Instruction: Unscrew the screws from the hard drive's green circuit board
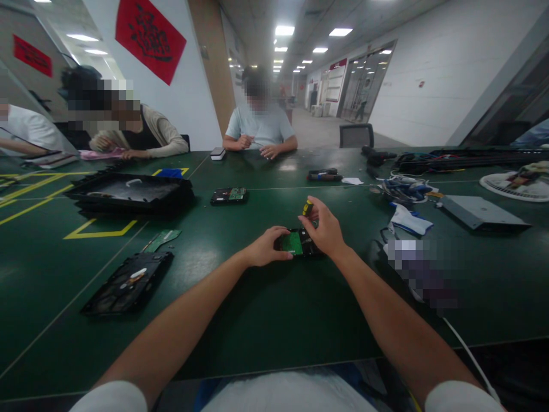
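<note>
A hard drive (292, 243) lies on the green table in front of me, its green circuit board facing up. My left hand (271, 246) grips its left end between thumb and fingers. In my right hand (325, 228) is a screwdriver with a yellow and black handle (307, 207), held upright over the drive's right part. The hand hides the shaft and tip, so I cannot tell where the tip touches. Beyond my hands lies a second hard drive (229, 195), also with its board showing.
To the left are a black plastic casing (128, 283), a loose green circuit board (162, 240) and stacked black trays (132, 191). On the right sit a metal drive box (482, 212), a blue-white cloth (410, 219), cables (405, 187) and a tool (323, 175). Several people sit across the table.
</note>
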### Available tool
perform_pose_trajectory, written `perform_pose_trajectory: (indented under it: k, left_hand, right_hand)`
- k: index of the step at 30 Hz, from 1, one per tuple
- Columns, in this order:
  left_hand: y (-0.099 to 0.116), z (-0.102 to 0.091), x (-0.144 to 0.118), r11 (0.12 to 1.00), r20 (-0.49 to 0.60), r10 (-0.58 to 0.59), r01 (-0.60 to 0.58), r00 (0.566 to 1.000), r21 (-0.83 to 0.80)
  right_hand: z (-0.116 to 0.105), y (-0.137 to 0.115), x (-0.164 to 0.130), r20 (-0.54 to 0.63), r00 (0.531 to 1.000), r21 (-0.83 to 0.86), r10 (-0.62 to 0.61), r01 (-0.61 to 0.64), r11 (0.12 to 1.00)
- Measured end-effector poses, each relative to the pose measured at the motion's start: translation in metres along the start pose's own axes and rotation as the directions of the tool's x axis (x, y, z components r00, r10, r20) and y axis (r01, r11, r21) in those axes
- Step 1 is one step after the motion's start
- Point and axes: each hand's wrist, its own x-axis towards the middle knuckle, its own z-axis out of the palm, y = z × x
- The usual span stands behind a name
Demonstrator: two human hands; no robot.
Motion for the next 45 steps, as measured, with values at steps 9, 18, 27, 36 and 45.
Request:
perform_pose_trajectory:
  k: [9, 18, 27, 36, 45]
  left_hand:
    - [-0.0011, -0.0001, -0.0001, 1.0, 0.001, 0.009, -0.009, 1.0, 0.018]
    - [-0.0001, -0.0004, -0.0002, 1.0, 0.005, -0.02, 0.02, 1.0, 0.001]
    - [0.0019, -0.0003, -0.0013, 1.0, -0.006, -0.001, 0.001, 1.0, -0.003]
    - [-0.0011, 0.0009, 0.0002, 1.0, -0.002, 0.002, -0.002, 1.0, -0.004]
    - [-0.0022, 0.0006, -0.0002, 1.0, -0.006, 0.004, -0.003, 1.0, 0.009]
  right_hand:
    - [0.0003, -0.0026, -0.0001, 0.035, 0.999, 0.087, 0.02, -0.023, 0.996]
    - [0.0, -0.0024, 0.0011, 0.03, 0.999, 0.159, 0.015, -0.02, 0.987]
    - [-0.0013, -0.0024, 0.0015, -0.022, 1.0, 0.077, 0.009, -0.007, 0.997]
    - [-0.0017, -0.0041, 0.0024, -0.041, 0.999, 0.06, 0.009, -0.006, 0.998]
    - [0.0002, -0.0039, 0.0023, -0.047, 0.999, 0.087, 0.01, -0.006, 0.996]
